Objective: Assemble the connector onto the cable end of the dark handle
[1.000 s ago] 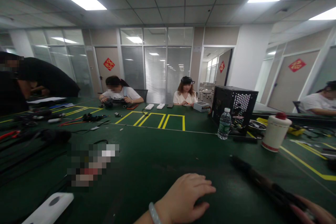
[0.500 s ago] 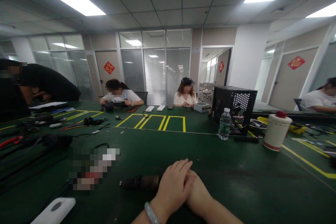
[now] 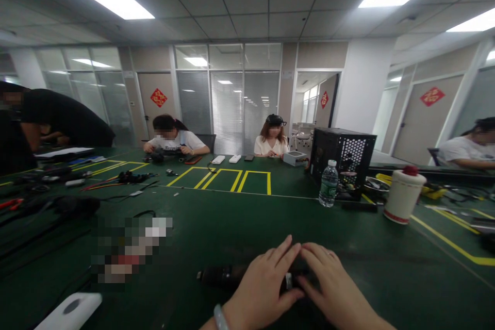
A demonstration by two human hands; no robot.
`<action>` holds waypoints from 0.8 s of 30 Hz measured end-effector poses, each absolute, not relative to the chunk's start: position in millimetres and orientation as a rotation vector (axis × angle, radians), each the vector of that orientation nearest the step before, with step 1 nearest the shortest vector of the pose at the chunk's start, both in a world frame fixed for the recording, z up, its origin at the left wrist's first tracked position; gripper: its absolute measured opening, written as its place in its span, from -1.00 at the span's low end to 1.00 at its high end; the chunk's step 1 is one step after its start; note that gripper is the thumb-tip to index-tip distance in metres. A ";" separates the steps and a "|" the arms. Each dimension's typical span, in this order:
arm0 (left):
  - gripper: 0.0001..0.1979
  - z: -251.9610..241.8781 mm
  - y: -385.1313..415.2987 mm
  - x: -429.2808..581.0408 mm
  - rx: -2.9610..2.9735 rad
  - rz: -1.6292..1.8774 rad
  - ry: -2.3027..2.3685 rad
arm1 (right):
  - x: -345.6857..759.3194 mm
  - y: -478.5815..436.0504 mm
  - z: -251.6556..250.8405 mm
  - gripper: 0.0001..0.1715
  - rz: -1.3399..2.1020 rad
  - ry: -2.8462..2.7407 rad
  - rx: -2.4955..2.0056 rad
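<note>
My left hand (image 3: 265, 281) lies palm down across a dark cylindrical tool (image 3: 220, 277) resting on the green table. Its fingers are stretched out, and a pale bracelet circles the wrist. To the left the tool's narrow, metal-tipped end sticks out; a silvery band shows between my left thumb and forefinger. The middle of the tool is hidden under the palm. My right hand (image 3: 334, 278) is at the tool's right end, fingers extended and thumb apart. The fingertips of both hands almost meet above the tool. What kind of tool it is cannot be made out.
A water bottle (image 3: 328, 184) and a cream container with a red lid (image 3: 405, 196) stand right, by a black computer case (image 3: 344, 162). Cables (image 3: 42, 211), a white device (image 3: 71, 309) and a pixelated area lie left. Several people sit or bend around the table (image 3: 216, 221).
My hands, earlier stacked with the left over the right, have come apart side by side. The right hand has moved right. The tool has shifted slightly right on the table.
</note>
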State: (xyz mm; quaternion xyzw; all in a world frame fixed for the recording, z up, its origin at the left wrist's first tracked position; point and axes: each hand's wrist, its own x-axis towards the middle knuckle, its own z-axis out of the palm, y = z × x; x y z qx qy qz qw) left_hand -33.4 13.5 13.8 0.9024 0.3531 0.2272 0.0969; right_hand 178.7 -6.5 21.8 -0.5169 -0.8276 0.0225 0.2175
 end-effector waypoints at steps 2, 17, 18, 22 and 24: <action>-0.13 10.3 14.0 -31.7 2.680 0.619 1.046 | 187.3 -13.4 17.4 -0.78 0.062 -2.178 -1.648; -0.73 3.2 12.7 -19.9 2.658 0.474 1.223 | 196.7 -2.3 -22.1 -0.90 1.207 -1.947 -1.358; -0.75 1.8 13.4 -19.6 2.665 0.467 1.226 | 196.3 -0.5 -23.9 -0.85 1.245 -1.886 -1.335; -0.81 -2.0 14.5 -19.1 2.705 0.476 1.217 | 192.8 6.5 -30.6 -0.62 1.315 -1.694 -1.271; -0.80 -1.8 13.7 -19.0 2.717 0.457 1.222 | 191.7 8.9 -34.6 -0.63 1.311 -1.655 -1.273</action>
